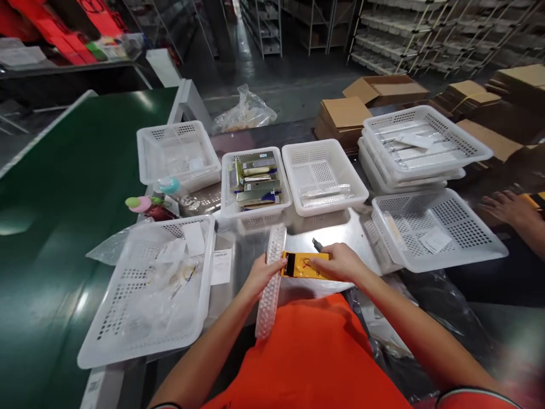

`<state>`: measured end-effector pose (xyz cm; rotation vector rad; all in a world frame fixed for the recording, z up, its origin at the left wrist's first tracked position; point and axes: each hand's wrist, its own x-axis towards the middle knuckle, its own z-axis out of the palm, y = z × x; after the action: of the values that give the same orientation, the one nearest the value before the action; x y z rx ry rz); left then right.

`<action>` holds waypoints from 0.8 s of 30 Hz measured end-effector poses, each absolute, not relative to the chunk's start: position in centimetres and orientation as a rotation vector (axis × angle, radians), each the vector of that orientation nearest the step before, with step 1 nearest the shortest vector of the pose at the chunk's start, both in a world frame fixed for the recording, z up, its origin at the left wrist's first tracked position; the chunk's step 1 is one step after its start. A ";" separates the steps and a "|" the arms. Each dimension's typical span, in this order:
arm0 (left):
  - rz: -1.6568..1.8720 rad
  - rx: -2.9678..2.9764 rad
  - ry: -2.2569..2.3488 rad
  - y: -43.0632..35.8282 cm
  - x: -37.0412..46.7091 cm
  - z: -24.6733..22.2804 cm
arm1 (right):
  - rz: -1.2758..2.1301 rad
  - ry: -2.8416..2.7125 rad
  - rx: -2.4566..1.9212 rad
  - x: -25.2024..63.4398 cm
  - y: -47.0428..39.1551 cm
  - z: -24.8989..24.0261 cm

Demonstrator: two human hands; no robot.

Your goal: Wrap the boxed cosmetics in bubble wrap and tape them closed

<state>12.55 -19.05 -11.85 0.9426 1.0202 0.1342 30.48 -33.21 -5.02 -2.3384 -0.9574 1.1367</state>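
Note:
My left hand (260,275) is closed around a long, narrow bubble-wrapped package (269,298), which stands at a slant in front of my body. The left thumb also touches the near end of a flat yellow box (304,265) with a black band. Gripping that box from the other side is my right hand (338,262), its thumb lying over the face. A small dark grey tool tip (317,245) pokes out beside the right fingers; its kind cannot be made out. Below both hands is the shiny metal tabletop (247,250).
White baskets surround the work spot: one with slim boxes (227,213), one with bubble-wrapped packages (361,196), one with plastic bags (208,307), and a right one (489,253). Stacked baskets (481,153) stand beyond. A co-worker's hand (511,207) is at right. A green conveyor (55,227) runs left.

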 end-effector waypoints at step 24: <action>0.346 0.449 1.052 -17.0 13.7 -7.8 | 0.390 -0.533 -2.859 35.7 -40.4 -21.0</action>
<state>13.74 -16.97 -7.77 0.4494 1.0522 0.3463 35.70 -40.36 -21.04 -2.8594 -0.5329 0.3900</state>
